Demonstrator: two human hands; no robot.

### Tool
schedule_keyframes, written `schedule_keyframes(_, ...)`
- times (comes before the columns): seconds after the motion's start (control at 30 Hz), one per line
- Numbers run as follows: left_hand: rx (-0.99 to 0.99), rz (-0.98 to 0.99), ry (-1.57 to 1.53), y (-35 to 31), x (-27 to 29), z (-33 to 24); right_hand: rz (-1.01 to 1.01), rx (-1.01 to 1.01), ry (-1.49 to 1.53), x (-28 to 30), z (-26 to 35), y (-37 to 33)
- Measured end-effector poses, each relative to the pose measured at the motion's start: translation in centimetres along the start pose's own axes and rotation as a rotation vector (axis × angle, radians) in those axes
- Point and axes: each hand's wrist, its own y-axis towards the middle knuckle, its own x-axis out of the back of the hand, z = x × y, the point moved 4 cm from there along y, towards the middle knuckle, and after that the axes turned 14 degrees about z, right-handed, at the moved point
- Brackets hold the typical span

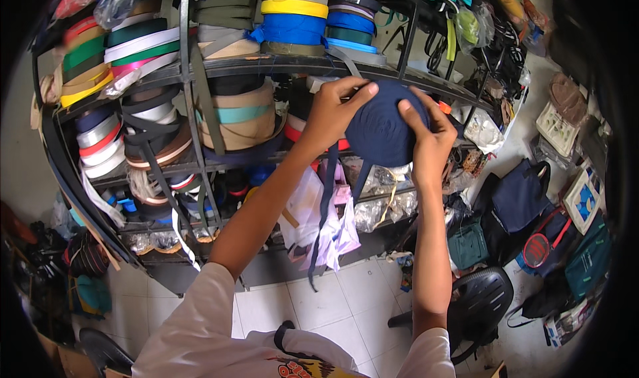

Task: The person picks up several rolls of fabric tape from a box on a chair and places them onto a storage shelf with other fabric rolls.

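Observation:
Both my arms reach up and forward to a flat, round roll of navy blue webbing tape (381, 126), held in front of the shelf rack. At its upper left edge, my left hand (338, 108) pinches the roll between thumb and bent fingers. Along the right edge, my right hand (429, 128) grips it, with the thumb lying over the coiled face and the fingers partly hidden behind. A loose dark strap end (324, 215) hangs below my left hand, and a shorter dark strip (361, 180) shows beneath the roll.
The black metal rack (188, 112) carries stacked tape rolls, including a beige one (238, 122) and a blue one (291, 28). Lilac plastic bags (319, 225) hang below my arms. A black chair (480, 301) stands at right near a dark blue bag (520, 197). White tiles (319, 298) cover the floor.

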Motion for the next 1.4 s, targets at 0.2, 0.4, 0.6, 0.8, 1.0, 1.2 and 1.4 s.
schedule_keyframes(0.2, -0.050, -0.300, -0.062, 7.1, 0.5, 5.4, -0.559, 0.187, 0.017, -1.6, -7.3, 6.8)
schedule_keyframes(0.4, 0.086, -0.128, 0.250, 14.0, 4.9, 7.3, 0.030, -0.206, 0.359, 0.2, -9.4, 13.0)
schedule_keyframes(0.6, 0.193, -0.056, 0.122, 21.6, 6.4, 6.1, -0.048, 0.017, 0.329, 0.6, -13.4, 25.4)
schedule_keyframes(0.8, 0.092, -0.260, 0.362, 26.8, 6.3, 6.4, 0.045, -0.043, 0.601, 0.1, -13.6, 29.5)
schedule_keyframes(1.0, 0.224, -0.317, 0.377, 29.6, 8.9, 6.7, 0.361, -0.085, 0.610, 3.1, -15.0, 31.5)
schedule_keyframes(1.2, 0.113, -0.130, 0.375, 28.0, 11.3, 6.0, 0.588, -0.162, 0.742, 1.6, -13.2, 29.4)
schedule_keyframes(1.4, 0.159, 0.101, 0.297, 23.8, 8.5, 7.1, 0.483, -0.139, 0.512, 1.5, -17.0, 29.7)
